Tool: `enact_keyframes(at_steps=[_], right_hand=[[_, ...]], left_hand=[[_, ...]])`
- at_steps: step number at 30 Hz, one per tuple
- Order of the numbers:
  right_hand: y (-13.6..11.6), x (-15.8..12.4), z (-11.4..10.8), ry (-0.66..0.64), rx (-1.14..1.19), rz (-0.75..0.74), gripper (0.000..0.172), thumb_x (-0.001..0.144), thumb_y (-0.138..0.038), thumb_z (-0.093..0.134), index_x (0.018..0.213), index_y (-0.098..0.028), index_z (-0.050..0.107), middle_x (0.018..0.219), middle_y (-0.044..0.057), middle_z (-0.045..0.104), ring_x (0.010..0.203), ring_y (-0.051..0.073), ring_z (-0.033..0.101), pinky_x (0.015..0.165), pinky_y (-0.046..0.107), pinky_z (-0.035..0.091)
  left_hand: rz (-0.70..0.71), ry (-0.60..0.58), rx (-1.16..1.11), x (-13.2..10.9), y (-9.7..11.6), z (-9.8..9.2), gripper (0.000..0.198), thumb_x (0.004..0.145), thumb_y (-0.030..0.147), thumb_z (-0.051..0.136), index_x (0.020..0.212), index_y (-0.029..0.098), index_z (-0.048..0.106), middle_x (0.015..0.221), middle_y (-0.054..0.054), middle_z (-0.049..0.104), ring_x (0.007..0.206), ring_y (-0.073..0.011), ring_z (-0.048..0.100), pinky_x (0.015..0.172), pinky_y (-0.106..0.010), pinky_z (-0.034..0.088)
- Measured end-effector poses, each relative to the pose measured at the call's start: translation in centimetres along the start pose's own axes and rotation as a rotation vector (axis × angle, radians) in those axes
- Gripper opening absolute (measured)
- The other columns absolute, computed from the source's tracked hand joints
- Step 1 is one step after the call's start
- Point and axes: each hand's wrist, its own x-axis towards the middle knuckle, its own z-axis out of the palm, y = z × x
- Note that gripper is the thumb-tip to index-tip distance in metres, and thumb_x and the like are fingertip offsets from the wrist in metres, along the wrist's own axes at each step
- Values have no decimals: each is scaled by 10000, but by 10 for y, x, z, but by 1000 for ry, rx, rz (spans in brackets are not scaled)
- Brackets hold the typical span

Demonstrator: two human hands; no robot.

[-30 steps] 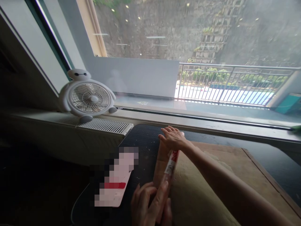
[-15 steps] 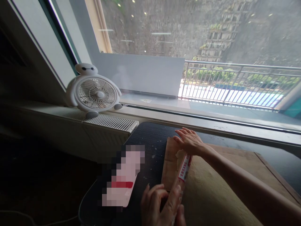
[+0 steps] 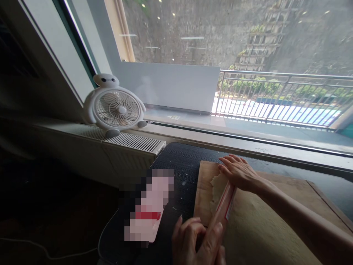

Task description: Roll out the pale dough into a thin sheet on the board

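A wooden rolling pin point(image 3: 221, 213) with a red-and-white label lies slantwise across a wide sheet of pale dough point(image 3: 264, 224). Under the dough is a brown wooden board point(image 3: 203, 191). My left hand point(image 3: 197, 239) is at the near end of the pin, its fingers bent and closed about it; that end is partly hidden. At the far end my right hand point(image 3: 238, 172) presses its palm on the pin, fingers stretched out past it and spread. The dough's ragged left edge point(image 3: 217, 187) shows left of the pin.
The board rests on a dark table point(image 3: 180, 162) with white flecks. A pink, partly blurred-out object point(image 3: 154, 198) lies left of the board. A white fan point(image 3: 120, 110) stands on the radiator point(image 3: 138, 141). Behind the table is a large window point(image 3: 193, 33).
Both hands and the rolling pin have moved right across the dough. The pin has turned, so its label faces another way. More of the dough's left edge shows. The view has shifted slightly.
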Motion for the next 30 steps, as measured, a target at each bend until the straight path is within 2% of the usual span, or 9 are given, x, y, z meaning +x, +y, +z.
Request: enact_keyframes(at_steps=[2,5,8,11,16,19,21,25,30], right_hand=[[-9,11,0,-29,-3,-10,542,890,-525,199,1278,-248,456,1319,41,466,1266,230,295,995,395,210],[-39,41,0,-69,21,-38,564,871,-558,239,1283,-233,446,1307,73,471,1262,254,291,978,415,227],[-63,62,1,-54,54,-84,583,866,-561,260,1302,-206,418,1309,98,461,1263,262,284,969,416,240],[-60,57,1,-36,65,-75,611,865,-579,235,1313,-199,406,1320,97,453,1269,267,279,969,420,244],[-16,12,2,-3,14,6,558,889,-543,178,1294,-256,433,1310,40,478,1264,238,302,981,412,229],[-5,0,2,3,-12,32,531,898,-512,168,1284,-276,445,1312,26,478,1264,234,305,980,411,230],[-10,6,2,-21,-7,40,539,892,-524,181,1289,-269,441,1308,35,481,1267,237,301,982,417,229],[-36,38,4,-41,24,13,551,875,-541,244,1294,-236,431,1285,73,495,1272,255,282,972,431,250],[-73,50,-1,120,124,-210,445,879,-370,353,1284,-206,434,1325,73,441,1290,226,243,1005,394,236]], left_hand=[[-21,26,-31,-2,-2,2,286,749,262,562,1021,282,646,735,-7,539,853,-183,587,923,-439,405],[-60,65,-73,-3,-3,3,348,735,209,551,1072,253,627,757,-22,551,869,-198,575,907,-445,406],[-72,72,-84,-3,-2,2,390,733,194,530,1112,240,611,787,-35,553,874,-207,569,890,-454,409],[-79,88,-89,-2,1,2,396,715,189,548,1097,259,623,789,-30,543,866,-202,567,891,-459,407],[-62,68,-85,-3,3,4,318,712,249,588,1018,305,654,730,-6,519,842,-187,579,929,-474,386],[-77,47,-114,-4,1,4,300,725,271,581,1013,299,658,725,-9,531,843,-190,581,932,-468,383],[-84,44,-129,-4,-1,4,314,728,259,574,1031,286,652,722,-11,543,847,-195,580,931,-467,381],[-101,50,-132,-7,-4,4,344,738,238,556,1073,261,634,748,-20,569,863,-201,578,927,-457,385],[-103,71,-113,-5,-2,5,349,755,247,527,1089,255,627,756,-24,568,854,-199,574,917,-453,391]])
